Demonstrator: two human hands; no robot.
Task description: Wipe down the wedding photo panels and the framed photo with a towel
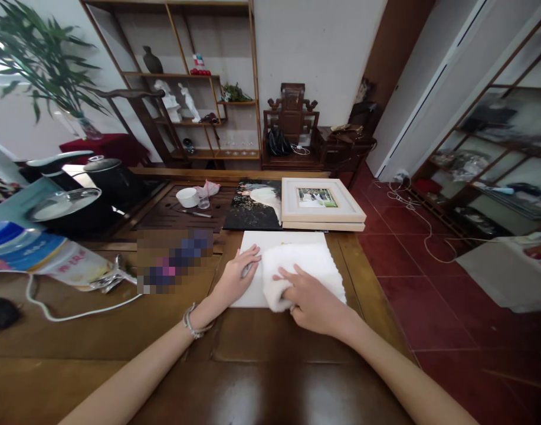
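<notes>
Glossy brown wooden tabletop [270, 372] stretches nearest the camera, beneath the person's bare forearms. Beyond its near part lies a flat, white rectangular panel [251, 295], partly covered on the right by a thick, fluffy white cloth [312, 260]. The left hand [235, 278] rests on the panel's left side, its grip slack, fingers extended and holding nothing. The right hand [314, 300] lies over the cloth, fingers partly bent; whether its grip pinches the fabric cannot be told. Just beyond the panel, a dark rectangular picture with a white-gowned figure [249, 213] sits left of two stacked pale picture frames [293, 213]. Farther left, a small white round cup [187, 198] stands on a dark wooden tray [164, 221].
</notes>
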